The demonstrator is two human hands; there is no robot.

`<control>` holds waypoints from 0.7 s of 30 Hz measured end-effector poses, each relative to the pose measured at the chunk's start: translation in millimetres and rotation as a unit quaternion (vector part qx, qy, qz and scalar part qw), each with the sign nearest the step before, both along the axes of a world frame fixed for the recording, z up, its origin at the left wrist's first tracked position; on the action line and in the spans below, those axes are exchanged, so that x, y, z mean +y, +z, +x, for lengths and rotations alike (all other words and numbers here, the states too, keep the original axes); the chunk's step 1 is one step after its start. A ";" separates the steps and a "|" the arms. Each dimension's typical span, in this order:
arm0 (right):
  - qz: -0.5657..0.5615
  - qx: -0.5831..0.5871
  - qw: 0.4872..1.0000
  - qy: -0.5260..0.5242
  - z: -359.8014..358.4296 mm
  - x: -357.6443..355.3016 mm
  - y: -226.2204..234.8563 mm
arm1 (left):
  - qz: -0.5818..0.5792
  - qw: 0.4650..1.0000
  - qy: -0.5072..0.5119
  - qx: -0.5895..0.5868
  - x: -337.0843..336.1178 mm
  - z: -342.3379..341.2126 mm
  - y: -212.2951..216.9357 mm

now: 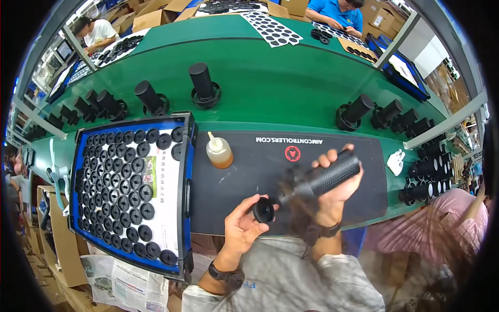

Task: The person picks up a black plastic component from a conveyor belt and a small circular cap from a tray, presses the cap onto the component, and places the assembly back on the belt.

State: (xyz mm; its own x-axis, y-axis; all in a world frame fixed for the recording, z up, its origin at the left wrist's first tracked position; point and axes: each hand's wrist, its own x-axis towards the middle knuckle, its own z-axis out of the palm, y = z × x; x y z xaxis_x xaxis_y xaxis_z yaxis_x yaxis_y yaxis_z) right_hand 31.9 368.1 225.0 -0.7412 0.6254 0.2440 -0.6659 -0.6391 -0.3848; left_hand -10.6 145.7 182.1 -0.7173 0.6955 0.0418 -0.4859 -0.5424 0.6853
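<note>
Left hand (pixel 244 224) grasps a small black round plastic cap (pixel 264 210) between thumb and fingers, above the near part of a dark rectangular mat (pixel 223 190). Right hand (pixel 339 190) is wrapped around a thick black cylinder with a textured grip (pixel 333 176), held tilted, one end up to the right, the other slanting down toward the cap. The cylinder's lower end is blurred, so can't tell if it touches the cap. Both wrists wear dark bands. Mat lies on a green tabletop (pixel 270 65); a red round emblem (pixel 292 153) is printed on it near its far edge. Translucent squeeze bottle with pale nozzle and amber liquid (pixel 220 153) stands on the mat, near the tray. Left of the mat: blue tray with a black rim (pixel 187 200), white printed sheet inside, many black round discs (pixel 147 210) on it in rows. Beyond tray and mat, black cylinders in ring-shaped bases (pixel 201 80) stand in a line, more at right. White crumpled piece (pixel 396 162) lies right of the mat. Two co-workers sit across at the far side, one in a blue shirt (pixel 332 13), one in a white shirt (pixel 100 34).
</note>
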 end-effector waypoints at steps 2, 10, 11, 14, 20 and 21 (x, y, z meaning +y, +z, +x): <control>-0.049 -0.012 0.999 0.003 8.3 -2.0 -17.0 | -0.033 0.997 0.020 0.061 8.1 0.9 4.7; -0.170 -0.018 0.985 0.035 23.1 4.6 -41.5 | -0.162 0.950 0.067 0.257 15.5 10.3 2.3; -0.168 -0.018 0.985 0.032 22.7 4.5 -41.9 | -0.163 0.949 0.065 0.261 16.4 10.6 2.1; -0.166 -0.025 0.986 0.024 24.8 4.4 -38.3 | -0.170 0.943 0.058 0.280 20.7 12.3 5.0; -0.154 -0.074 0.985 -0.022 25.7 -1.2 -27.6 | -0.180 0.936 0.072 0.292 26.8 13.5 3.6; -0.155 -0.074 0.985 -0.023 26.3 -3.1 -25.8 | -0.180 0.937 0.071 0.292 26.9 14.2 3.1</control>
State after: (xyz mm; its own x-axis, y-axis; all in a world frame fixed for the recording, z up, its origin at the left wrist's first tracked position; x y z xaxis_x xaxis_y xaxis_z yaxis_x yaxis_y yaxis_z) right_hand 58.1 365.0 199.2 -0.7229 0.6871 -0.0728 -0.6484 -0.7111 -0.2719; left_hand 3.6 172.6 185.2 -0.7318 0.6392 0.2363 0.0875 -0.2557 0.9628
